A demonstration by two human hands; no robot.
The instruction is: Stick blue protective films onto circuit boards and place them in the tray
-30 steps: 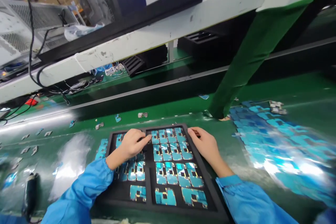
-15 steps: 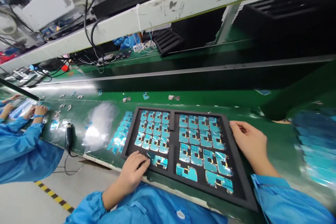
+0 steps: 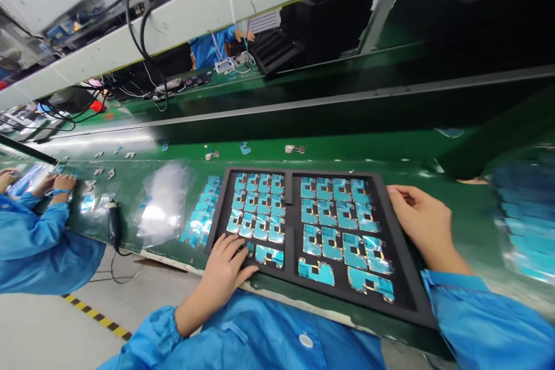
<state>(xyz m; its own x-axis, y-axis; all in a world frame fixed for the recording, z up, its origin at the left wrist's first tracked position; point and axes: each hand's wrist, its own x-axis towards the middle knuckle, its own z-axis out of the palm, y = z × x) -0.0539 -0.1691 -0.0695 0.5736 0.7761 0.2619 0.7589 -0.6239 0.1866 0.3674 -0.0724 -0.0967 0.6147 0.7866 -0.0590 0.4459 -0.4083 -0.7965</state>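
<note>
A black tray [image 3: 289, 231] lies on the bench in front of me. Its two compartments hold rows of small circuit boards [image 3: 319, 270] with teal film. My left hand [image 3: 224, 266] rests over the tray's near left corner, fingers stretched and thumb apart. Under those fingertips a teal-filmed board partly shows, the rest of it hidden. At the tray's right side, my right hand [image 3: 422, 222] has its thumb and curled fingers closed on the rim. Left of the tray lies an overlapping strip of more teal-filmed boards [image 3: 203, 214].
Clear plastic bags [image 3: 163, 202] and a black-handled tool [image 3: 113, 224] with a cord lie to the left. Stacked teal sheets [image 3: 531, 225] lie at far right. Small metal parts [image 3: 295, 150] sit behind the tray. A co-worker's hands [image 3: 60, 185] are at far left.
My left hand's fingers have gone from bent to more stretched out over the tray's near left corner. My right hand stays at the rim. The camera view has shifted slightly.
</note>
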